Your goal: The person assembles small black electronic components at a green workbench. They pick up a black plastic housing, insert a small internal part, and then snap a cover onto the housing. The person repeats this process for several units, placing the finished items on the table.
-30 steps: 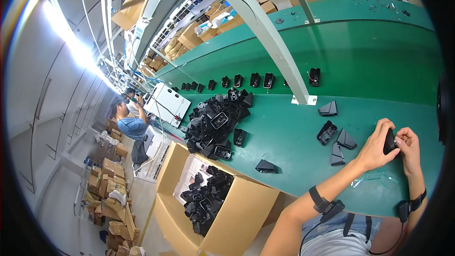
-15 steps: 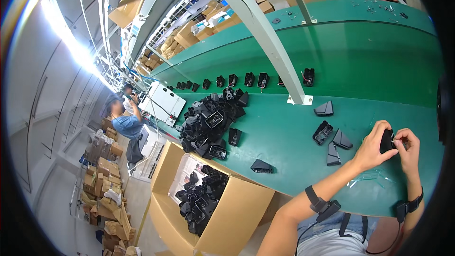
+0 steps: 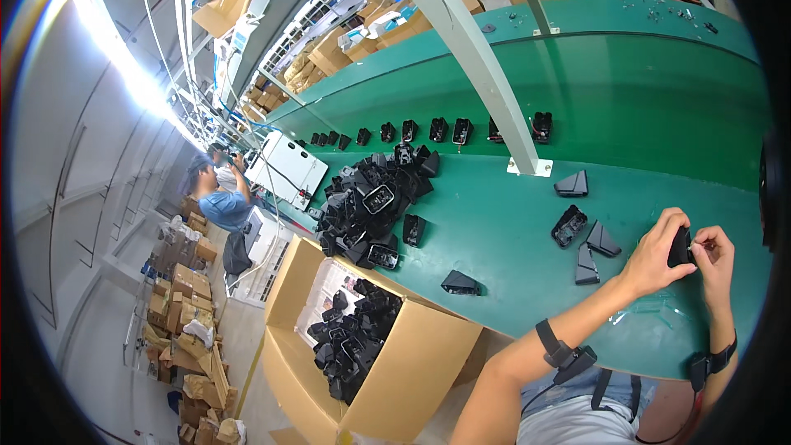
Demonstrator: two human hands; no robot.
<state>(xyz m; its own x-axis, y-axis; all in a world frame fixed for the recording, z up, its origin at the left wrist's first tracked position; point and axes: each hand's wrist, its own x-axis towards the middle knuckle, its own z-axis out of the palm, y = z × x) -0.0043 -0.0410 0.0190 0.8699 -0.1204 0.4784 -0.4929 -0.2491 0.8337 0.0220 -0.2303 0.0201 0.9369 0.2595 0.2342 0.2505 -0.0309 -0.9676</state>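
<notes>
While your left hand [image 3: 653, 259] clamps a black housing [image 3: 681, 248], your right hand [image 3: 715, 259], fingers curled, touches it; its grip unclear.

We note that the left hand [image 3: 657, 257] and right hand [image 3: 713, 259] are bare. On the left forearm [image 3: 597, 306] we find a black band [image 3: 549, 337] carrying a block-shaped black module [image 3: 575, 365]; the right forearm [image 3: 720, 313] carries a matching band [image 3: 727, 353] and module [image 3: 699, 369]. We identify a white top [image 3: 581, 428], two black straps [image 3: 601, 386] and a blue-grey lower garment [image 3: 560, 395], possibly denim, distorted near the lens edge.
</notes>
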